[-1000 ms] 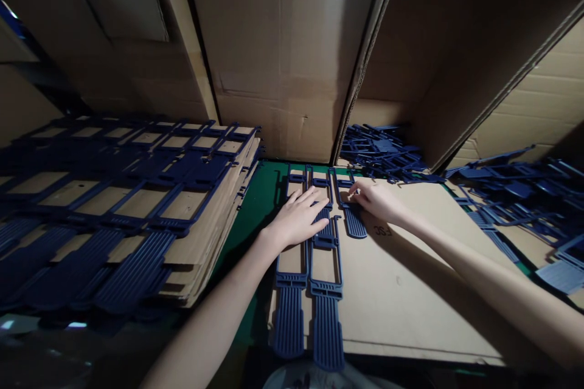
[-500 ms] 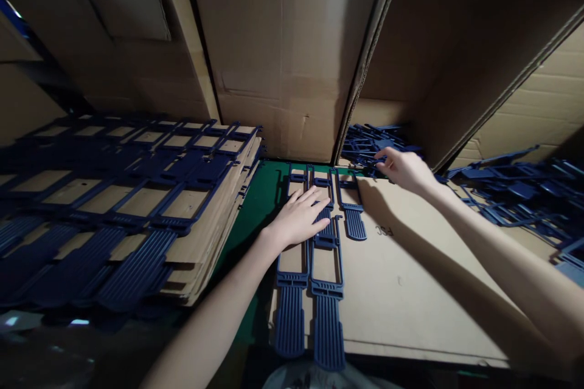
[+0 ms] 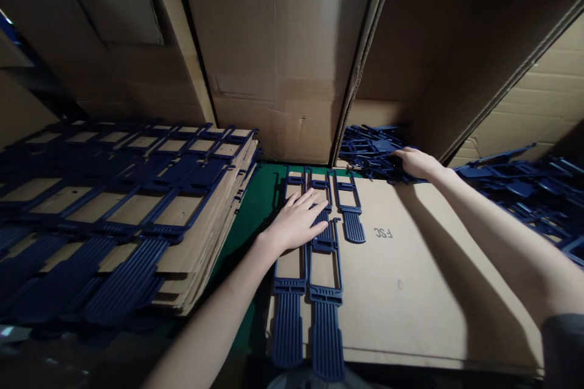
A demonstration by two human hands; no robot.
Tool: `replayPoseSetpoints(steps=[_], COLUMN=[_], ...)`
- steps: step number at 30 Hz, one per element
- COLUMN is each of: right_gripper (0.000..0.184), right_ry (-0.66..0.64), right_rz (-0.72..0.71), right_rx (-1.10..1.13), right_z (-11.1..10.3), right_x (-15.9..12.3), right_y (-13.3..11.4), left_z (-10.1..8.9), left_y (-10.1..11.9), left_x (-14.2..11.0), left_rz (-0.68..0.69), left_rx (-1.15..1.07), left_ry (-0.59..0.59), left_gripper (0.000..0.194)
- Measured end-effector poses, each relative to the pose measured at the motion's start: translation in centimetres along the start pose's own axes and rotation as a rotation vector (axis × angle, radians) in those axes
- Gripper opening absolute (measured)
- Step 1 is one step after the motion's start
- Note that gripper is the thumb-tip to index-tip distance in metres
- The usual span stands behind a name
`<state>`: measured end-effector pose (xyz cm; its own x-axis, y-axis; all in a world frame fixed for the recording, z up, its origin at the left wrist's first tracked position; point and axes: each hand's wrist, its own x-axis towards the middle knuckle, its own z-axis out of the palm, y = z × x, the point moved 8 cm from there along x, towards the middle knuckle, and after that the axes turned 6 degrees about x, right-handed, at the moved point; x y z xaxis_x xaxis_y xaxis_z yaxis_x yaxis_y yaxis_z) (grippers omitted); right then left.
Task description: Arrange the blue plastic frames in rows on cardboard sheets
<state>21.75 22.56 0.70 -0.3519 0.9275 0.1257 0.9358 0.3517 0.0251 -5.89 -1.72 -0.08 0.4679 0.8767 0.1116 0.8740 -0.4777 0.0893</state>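
Note:
My left hand (image 3: 298, 219) lies with its fingers spread over the blue plastic frames (image 3: 325, 270) set out in rows on a cardboard sheet (image 3: 410, 298). Each frame has a rectangular opening and a ribbed flat end. To the right of that hand is a single blue frame (image 3: 349, 197) on the same sheet. Farther back, my right hand (image 3: 417, 164) reaches to a loose heap of blue plastic frames (image 3: 371, 146) in front of an open carton. Its fingers are bent at the heap's right side, and their tips are partly hidden, so I cannot tell whether they grip a piece.
On the left stands a stack of cardboard sheets (image 3: 205, 255) topped with rows of blue frames (image 3: 137, 206). Another heap of blue parts (image 3: 520, 191) lies at the right. Cardboard walls (image 3: 283, 42) rise behind, and green table surface (image 3: 250, 219) shows between stack and sheet.
My right hand has moved right along the heap, away from the single frame. The left hand stays on the laid-out frames. The view has shifted slightly.

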Motion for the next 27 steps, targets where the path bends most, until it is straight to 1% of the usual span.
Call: replayPoseSetpoints(steps=[2, 4, 9, 14, 17, 19, 21, 23, 27], right_gripper=[0.041, 0.035, 0.027, 0.026, 0.022, 0.024, 0.028, 0.028, 0.029], right_ry=[0.0, 0.003, 0.014, -0.009, 0.022, 0.074, 0.162, 0.297, 0.616], right_rz=[-0.026, -0.045, -0.064, -0.128, -0.143, -0.124, -0.084, -0.028, 0.086], right_rx=[-0.001, -0.014, -0.066, -0.108, -0.115, -0.118, -0.113, -0.092, -0.022], right_z=[-0.1, -0.6, -2.1, -1.5, -1.5, -2.1, -3.3, -5.1, -9.3], right_x=[0.2, 0.1, -1.0, -2.6, -3.3, -3.8, -4.3, -4.9, -7.0], right_y=[-0.4, -0.8, -0.7, -0.4, -0.3, -0.1, 0.1, 0.5, 1.6], left_z=[0.1, 0.2, 0.2, 0.2, 0.1, 0.0, -0.1, 0.0, 0.1], left_y=[0.0, -0.1, -0.1, -0.1, 0.0, 0.1, 0.1, 0.1, 0.0], left_x=[0.0, 0.0, 0.0, 0.1, 0.0, 0.0, 0.0, 0.0, 0.0], left_rz=[0.0, -0.004, -0.008, -0.008, -0.007, -0.005, -0.005, -0.004, -0.001], left_rx=[0.002, 0.004, 0.009, 0.011, 0.007, 0.003, 0.001, -0.002, -0.011], left_ry=[-0.007, -0.021, -0.03, -0.032, -0.033, -0.025, -0.021, -0.021, -0.012], left_gripper=[0.05, 0.051, 0.05, 0.05, 0.051, 0.051, 0.051, 0.051, 0.05])
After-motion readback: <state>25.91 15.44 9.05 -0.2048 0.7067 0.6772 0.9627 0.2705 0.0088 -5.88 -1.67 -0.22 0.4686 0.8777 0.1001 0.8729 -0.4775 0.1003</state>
